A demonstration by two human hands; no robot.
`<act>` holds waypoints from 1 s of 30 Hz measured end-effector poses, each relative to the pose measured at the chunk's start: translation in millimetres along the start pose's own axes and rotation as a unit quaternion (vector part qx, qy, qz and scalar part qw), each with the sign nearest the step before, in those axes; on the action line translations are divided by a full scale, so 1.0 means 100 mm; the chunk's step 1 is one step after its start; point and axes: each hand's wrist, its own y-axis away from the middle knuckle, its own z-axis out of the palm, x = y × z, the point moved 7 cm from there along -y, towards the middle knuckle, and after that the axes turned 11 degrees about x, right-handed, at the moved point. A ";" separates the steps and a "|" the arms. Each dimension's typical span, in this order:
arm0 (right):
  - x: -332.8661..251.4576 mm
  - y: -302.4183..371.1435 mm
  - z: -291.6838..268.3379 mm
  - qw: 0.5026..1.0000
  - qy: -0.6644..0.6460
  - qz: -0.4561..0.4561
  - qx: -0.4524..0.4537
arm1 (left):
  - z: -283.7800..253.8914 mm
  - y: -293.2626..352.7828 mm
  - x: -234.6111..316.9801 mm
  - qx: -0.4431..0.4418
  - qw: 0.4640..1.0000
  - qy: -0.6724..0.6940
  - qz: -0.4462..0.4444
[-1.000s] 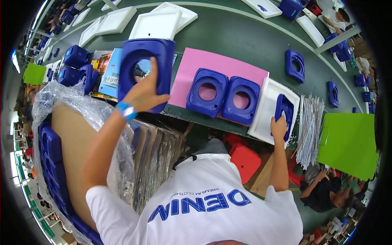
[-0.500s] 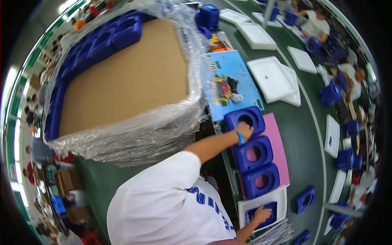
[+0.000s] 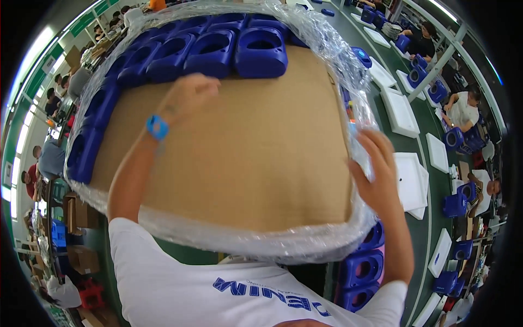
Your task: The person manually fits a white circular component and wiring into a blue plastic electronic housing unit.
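Observation:
My left hand (image 3: 193, 94), with a blue wristband, is over the brown cardboard sheet (image 3: 245, 152), just in front of the row of blue plastic housings (image 3: 210, 52). Motion smears its fingers, so their grip is unclear. Another blue housing (image 3: 261, 53), with a round opening, sits at the right end of that row. My right hand (image 3: 377, 171) is at the right side of the stack, by the clear plastic wrap (image 3: 357, 204). Its thumb and fingers are apart with nothing visible between them; whether it touches the wrap I cannot tell.
More blue housings (image 3: 364, 268) stand on the bench at the lower right, partly behind my right arm. White trays (image 3: 400, 111) lie beyond it on the green floor. A metal post (image 3: 436, 71) rises at the upper right. Co-workers sit on both sides.
My left hand has gone from the housing on the bench to above the cardboard. My right hand has left the white tray and come up to the wrapped edge. The view has turned toward the stack.

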 end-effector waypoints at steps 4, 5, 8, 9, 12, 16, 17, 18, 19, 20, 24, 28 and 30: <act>0.41 -1.24 1.88 0.984 0.014 0.009 -0.179 | 0.19 -1.45 -1.02 0.035 0.988 -0.145 0.031; 0.46 -1.52 2.17 0.985 0.066 -0.043 -0.154 | 0.31 -1.65 -1.16 0.063 0.971 -0.231 0.009; 0.98 -2.12 2.92 0.971 0.147 -0.028 -0.188 | 0.83 -2.12 -1.25 -0.238 0.927 -0.241 -0.159; 0.73 -2.42 3.38 0.959 0.123 -0.030 -0.252 | 0.55 -2.12 -2.00 -0.254 0.930 -0.265 -0.035; 1.04 -2.44 3.74 0.923 0.099 0.050 -0.368 | 0.84 -2.20 -2.16 -0.279 0.938 -0.205 0.037; 1.31 -2.31 3.67 0.886 0.045 0.068 -0.456 | 1.09 -2.31 -1.57 -0.270 0.960 -0.015 -0.068; 1.13 -2.27 3.70 0.871 0.022 0.081 -0.483 | 0.99 -2.22 -1.69 -0.296 0.951 -0.014 -0.089; 0.96 -2.25 3.68 0.854 0.001 0.099 -0.511 | 0.91 -2.16 -1.75 -0.325 0.940 -0.011 -0.108; 0.85 -2.22 3.64 0.846 -0.009 0.109 -0.522 | 0.86 -2.08 -1.70 -0.346 0.931 -0.030 -0.116; 0.77 -2.13 3.60 0.837 -0.019 0.122 -0.534 | 0.82 -1.97 -1.63 -0.370 0.920 -0.048 -0.121; 0.44 -1.67 3.34 0.830 -0.011 0.136 -0.540 | 0.77 -1.26 -1.27 -0.410 0.905 -0.069 -0.087; 0.44 -1.36 3.00 0.851 -0.071 0.132 -0.503 | 0.86 -1.07 -0.56 -0.370 0.919 -0.136 -0.004; 0.51 -1.29 2.64 0.889 -0.104 0.136 -0.425 | 0.82 -1.11 -0.09 -0.351 0.921 -0.165 0.047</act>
